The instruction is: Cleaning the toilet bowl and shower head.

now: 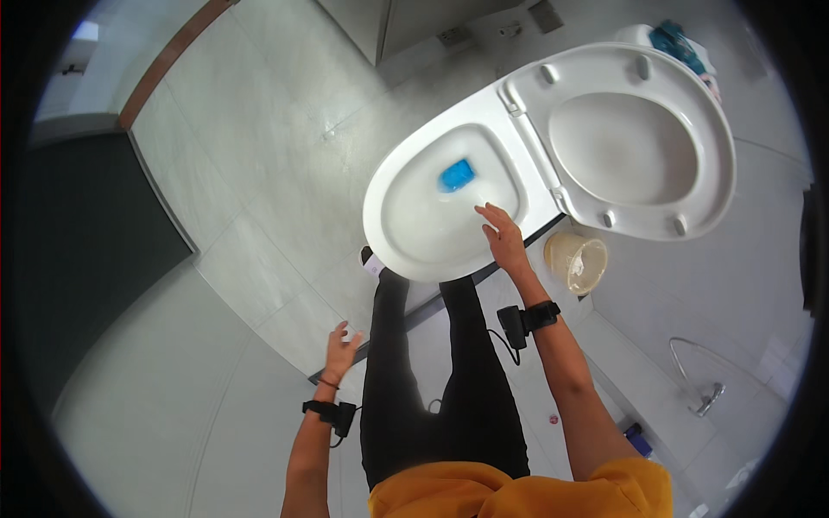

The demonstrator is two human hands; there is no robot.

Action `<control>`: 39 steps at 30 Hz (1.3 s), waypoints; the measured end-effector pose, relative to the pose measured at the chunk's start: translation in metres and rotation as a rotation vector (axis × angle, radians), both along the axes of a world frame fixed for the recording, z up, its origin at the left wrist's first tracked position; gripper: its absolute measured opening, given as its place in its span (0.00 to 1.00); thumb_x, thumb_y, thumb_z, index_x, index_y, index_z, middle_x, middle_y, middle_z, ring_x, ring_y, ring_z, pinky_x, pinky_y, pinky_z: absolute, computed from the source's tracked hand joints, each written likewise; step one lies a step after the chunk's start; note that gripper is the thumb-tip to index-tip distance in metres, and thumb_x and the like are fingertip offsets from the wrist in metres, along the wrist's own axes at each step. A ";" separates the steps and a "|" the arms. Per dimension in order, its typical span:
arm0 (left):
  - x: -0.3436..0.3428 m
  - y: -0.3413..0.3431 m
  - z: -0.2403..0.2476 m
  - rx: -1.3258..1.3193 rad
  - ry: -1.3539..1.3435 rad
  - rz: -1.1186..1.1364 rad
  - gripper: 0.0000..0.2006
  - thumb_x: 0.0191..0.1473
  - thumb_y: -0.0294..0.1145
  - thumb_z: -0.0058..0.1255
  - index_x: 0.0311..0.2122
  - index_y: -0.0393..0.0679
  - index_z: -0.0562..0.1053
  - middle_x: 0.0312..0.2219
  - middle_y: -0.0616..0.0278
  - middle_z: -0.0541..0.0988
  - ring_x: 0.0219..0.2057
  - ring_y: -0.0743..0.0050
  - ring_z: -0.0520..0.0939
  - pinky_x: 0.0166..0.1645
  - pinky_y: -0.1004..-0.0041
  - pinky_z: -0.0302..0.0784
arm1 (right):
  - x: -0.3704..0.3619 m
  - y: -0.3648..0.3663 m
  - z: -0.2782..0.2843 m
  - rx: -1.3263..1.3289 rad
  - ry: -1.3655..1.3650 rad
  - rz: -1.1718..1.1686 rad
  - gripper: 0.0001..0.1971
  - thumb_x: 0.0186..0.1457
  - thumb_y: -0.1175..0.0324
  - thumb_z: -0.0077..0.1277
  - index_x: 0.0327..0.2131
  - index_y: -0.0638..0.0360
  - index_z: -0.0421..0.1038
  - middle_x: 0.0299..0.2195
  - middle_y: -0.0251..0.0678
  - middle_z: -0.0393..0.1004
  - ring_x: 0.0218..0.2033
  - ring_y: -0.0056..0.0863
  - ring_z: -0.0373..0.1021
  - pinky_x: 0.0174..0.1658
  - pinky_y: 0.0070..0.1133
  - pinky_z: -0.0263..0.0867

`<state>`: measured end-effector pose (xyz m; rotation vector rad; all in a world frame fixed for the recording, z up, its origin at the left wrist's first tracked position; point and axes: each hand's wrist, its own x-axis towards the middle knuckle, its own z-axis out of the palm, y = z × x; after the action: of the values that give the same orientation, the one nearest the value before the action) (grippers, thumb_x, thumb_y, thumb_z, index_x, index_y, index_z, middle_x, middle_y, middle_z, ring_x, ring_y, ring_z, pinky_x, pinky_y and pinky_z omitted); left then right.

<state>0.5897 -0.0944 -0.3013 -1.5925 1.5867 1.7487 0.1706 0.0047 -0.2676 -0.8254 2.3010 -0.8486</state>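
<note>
Holds the bare right hand (504,239), empty and loosely spread, over the white ceramic toilet bowl (375,207), closer than the empty, half-open left hand (341,350) to the bright-blue oblong block (458,175) lying inside, ahead and left of the right hand, with long axis slanting from near-left to far-right.

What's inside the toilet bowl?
In the toilet bowl lies a blue thing; whatever is directly under it is covered. The open right hand hides part of the rim and whatever lies right behind that hand.
</note>
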 end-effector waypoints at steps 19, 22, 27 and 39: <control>0.052 -0.020 0.086 0.243 -0.305 0.239 0.20 0.51 0.47 0.49 0.44 0.45 0.67 0.35 0.59 0.75 0.34 0.70 0.78 0.36 0.72 0.71 | 0.026 -0.035 0.379 -0.581 0.271 0.132 0.09 0.37 0.71 0.55 0.28 0.54 0.73 0.26 0.29 0.72 0.30 0.27 0.71 0.30 0.18 0.69; 0.007 -0.016 0.102 0.229 -0.314 0.207 0.20 0.51 0.47 0.49 0.44 0.44 0.67 0.35 0.59 0.75 0.34 0.70 0.77 0.37 0.71 0.71 | -0.008 -0.024 0.260 -0.563 0.352 0.264 0.16 0.35 0.77 0.50 0.35 0.61 0.71 0.32 0.39 0.72 0.37 0.32 0.70 0.35 0.20 0.66; -0.029 -0.004 0.114 0.187 -0.315 0.193 0.22 0.51 0.48 0.48 0.45 0.43 0.67 0.36 0.57 0.75 0.35 0.68 0.78 0.38 0.69 0.72 | -0.007 0.032 0.124 0.067 0.254 0.239 0.18 0.48 0.76 0.48 0.45 0.54 0.69 0.52 0.42 0.62 0.54 0.48 0.56 0.54 0.37 0.55; -0.024 0.053 0.174 0.209 -0.340 0.347 0.22 0.51 0.47 0.48 0.45 0.42 0.66 0.37 0.56 0.74 0.37 0.66 0.77 0.39 0.70 0.71 | -0.018 0.125 0.140 -0.068 -0.093 -0.002 0.08 0.48 0.75 0.49 0.34 0.61 0.71 0.30 0.39 0.70 0.31 0.40 0.69 0.35 0.28 0.65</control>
<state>0.5659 -0.0414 -0.1275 -2.0142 0.9851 1.6192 0.1527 0.1296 -0.1280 -0.7958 2.2026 -0.9510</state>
